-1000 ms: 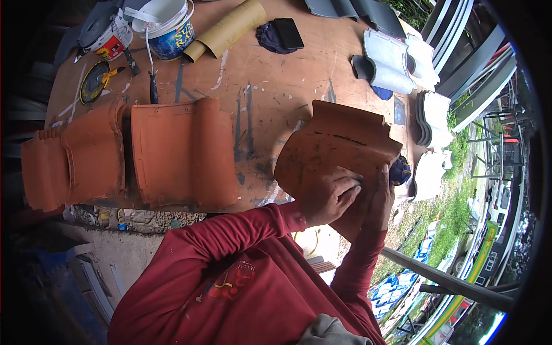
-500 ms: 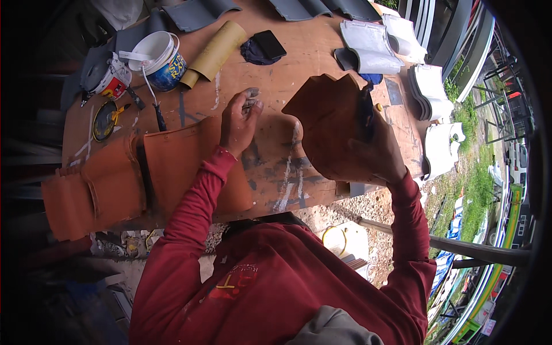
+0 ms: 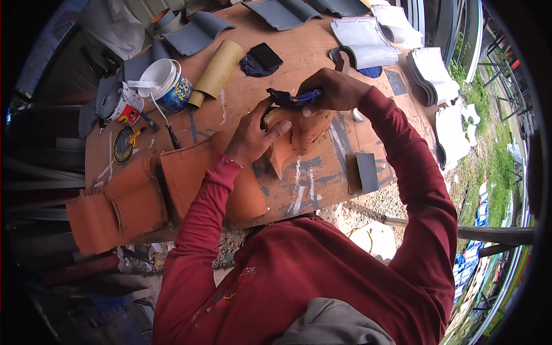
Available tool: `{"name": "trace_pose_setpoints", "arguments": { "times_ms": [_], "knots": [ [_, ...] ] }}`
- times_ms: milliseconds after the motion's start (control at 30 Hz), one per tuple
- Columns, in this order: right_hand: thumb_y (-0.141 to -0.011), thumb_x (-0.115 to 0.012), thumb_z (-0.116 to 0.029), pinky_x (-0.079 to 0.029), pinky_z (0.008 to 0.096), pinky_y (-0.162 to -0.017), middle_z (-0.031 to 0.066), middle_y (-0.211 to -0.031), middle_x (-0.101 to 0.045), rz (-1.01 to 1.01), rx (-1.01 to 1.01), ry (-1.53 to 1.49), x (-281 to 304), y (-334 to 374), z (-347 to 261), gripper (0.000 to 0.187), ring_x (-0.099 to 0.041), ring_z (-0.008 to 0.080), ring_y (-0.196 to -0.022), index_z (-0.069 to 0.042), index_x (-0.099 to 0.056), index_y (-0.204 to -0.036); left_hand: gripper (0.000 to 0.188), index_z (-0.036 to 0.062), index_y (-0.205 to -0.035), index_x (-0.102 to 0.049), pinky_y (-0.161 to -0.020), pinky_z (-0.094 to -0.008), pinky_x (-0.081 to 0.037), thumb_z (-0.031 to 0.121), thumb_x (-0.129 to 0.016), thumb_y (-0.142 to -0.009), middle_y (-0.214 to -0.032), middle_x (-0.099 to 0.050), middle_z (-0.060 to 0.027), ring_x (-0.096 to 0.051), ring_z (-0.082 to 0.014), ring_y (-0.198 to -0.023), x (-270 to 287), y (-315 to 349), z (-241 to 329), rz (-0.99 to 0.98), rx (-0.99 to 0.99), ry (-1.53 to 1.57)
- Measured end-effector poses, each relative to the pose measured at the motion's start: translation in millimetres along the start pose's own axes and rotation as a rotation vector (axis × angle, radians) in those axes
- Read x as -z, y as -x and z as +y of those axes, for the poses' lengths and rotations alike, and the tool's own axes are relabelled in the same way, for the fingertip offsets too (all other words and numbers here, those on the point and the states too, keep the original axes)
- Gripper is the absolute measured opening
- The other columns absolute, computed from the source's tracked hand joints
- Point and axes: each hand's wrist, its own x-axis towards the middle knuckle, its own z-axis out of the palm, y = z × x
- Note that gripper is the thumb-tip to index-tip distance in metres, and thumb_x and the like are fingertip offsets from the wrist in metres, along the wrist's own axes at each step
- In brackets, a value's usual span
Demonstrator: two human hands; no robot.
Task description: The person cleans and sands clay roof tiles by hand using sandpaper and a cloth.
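An orange-brown curved roof tile stands tilted over the middle of the table, between my hands. My left hand grips its left edge, with the thumb lying over the near side. At the tile's upper edge, my right hand pinches a bunched dark blue cloth against it. Part of the tile is hidden behind my fingers. Just left of my left forearm lie more orange roof tiles, end to end along the near edge.
On the left stand a white-and-blue paint bucket, a smaller pot and a brush. A tan curved piece and a phone on cloth lie beyond. Grey tiles line the far edge, white tiles the right.
The tile has come leftward from my right side and turned. My left hand, empty before, now holds its edge. My right hand has moved to its upper edge with the cloth.
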Motion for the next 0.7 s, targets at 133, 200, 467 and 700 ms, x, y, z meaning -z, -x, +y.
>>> {"name": "trace_pose_setpoints", "arguments": {
  "times_ms": [133, 200, 467, 700],
  "knots": [
    [-0.090, -0.078, -0.035, -0.051, 0.0350, -0.076, 0.0120, -0.084, -0.071, 0.131, -0.250, -0.020, -10, -6, 11, 0.040, -0.067, 0.0208, -0.079, -0.001, -0.073, -0.109, 0.052, -0.0042, -0.135, -0.055, -0.098, -0.0340, -0.049, 0.038, -0.059, -0.104, -0.120, -0.067, -0.0121, -0.063, -0.0203, -0.112, -23, -10, -9, 0.186, 0.094, 0.218],
    [-0.097, -0.072, -0.037, -0.052, 0.0277, -0.074, 0.0036, -0.090, -0.073, 0.920, -0.014, -0.716, -14, 4, 23, 0.040, -0.062, 0.0085, -0.076, 0.002, -0.072, -0.107, 0.048, -0.0048, -0.130, -0.060, -0.096, -0.0315, -0.049, 0.036, -0.056, -0.106, -0.117, -0.068, -0.0098, -0.063, -0.0171, -0.108, -18, -11, -21, 0.289, -0.084, -0.062],
    [-0.087, -0.066, -0.002, -0.054, 0.0386, -0.079, 0.0142, -0.113, -0.062, 1.232, 0.098, 0.203, -110, 70, -41, 0.039, -0.066, 0.0254, -0.094, -0.007, -0.060, -0.125, 0.047, -0.0031, -0.127, -0.063, -0.077, -0.0238, -0.043, 0.038, -0.049, -0.109, -0.096, -0.060, -0.0002, -0.052, -0.0078, -0.084, -27, -9, -31, 0.180, 0.036, 0.135],
    [-0.076, -0.067, -0.019, -0.048, 0.0380, -0.085, 0.0085, -0.111, -0.063, 0.580, -0.210, 0.386, -275, 63, 24, 0.039, -0.060, 0.0284, -0.102, -0.013, -0.064, -0.114, 0.037, 0.0036, -0.100, -0.054, -0.070, -0.0263, -0.034, 0.040, -0.050, -0.109, -0.082, -0.041, 0.0033, -0.036, -0.0086, -0.077, -32, -3, -22, 0.275, 0.023, 0.252]
  ]
}}
